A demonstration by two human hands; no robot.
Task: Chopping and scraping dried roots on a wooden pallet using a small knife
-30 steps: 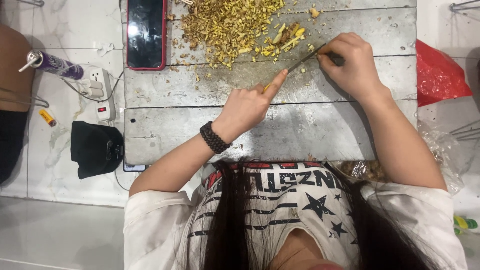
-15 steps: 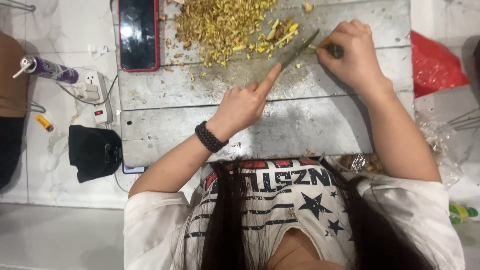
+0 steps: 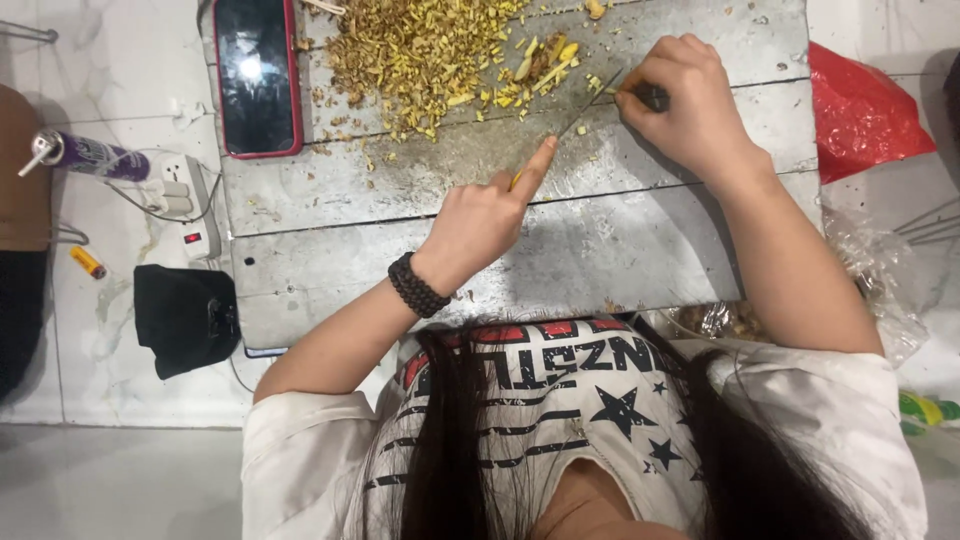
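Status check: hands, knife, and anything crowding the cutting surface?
Right hand gripping knife. Left hand pressing a yellow stalk at the blade. Chopped pile just beyond; phone lying on the board's left corner.

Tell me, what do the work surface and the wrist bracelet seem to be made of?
Work surface: probably sheet metal, dull grey, scratched, with faint sheen and seams. Bracelet on the left hand: apparently braided black cord, matte; the woven ridges show.
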